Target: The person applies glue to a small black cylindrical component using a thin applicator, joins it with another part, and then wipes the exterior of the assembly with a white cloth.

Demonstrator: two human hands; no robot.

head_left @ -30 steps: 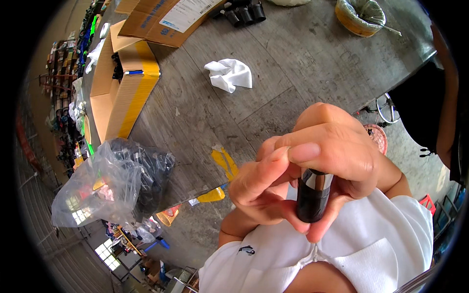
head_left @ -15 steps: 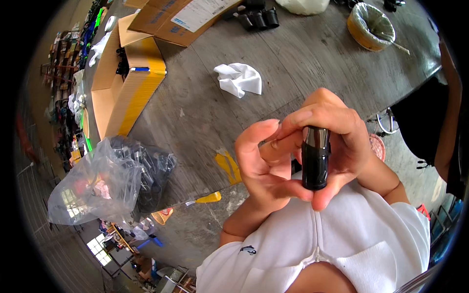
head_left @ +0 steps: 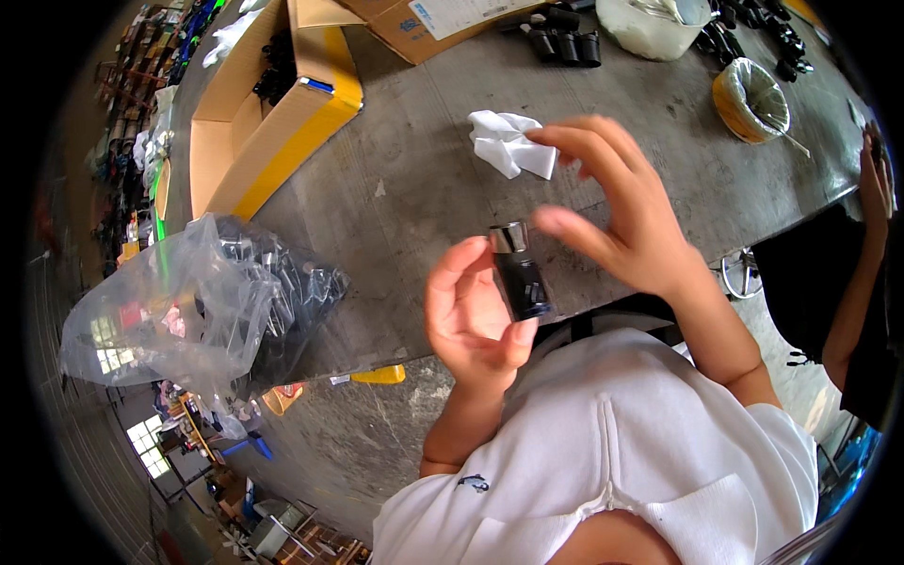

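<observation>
The small black cylinder with a silver cap is held above the near edge of the grey table, gripped between thumb and fingers of the left hand. The right hand hovers just above the cap, fingers spread, holding nothing. Risk: the one-handed grip is light; a slip would likely drop the part off the table edge. A clear bag of black parts lies well left.

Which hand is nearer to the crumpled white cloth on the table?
Right. The right hand has fingertips at the cloth; the left hand is lower, holding the black cylinder.
</observation>
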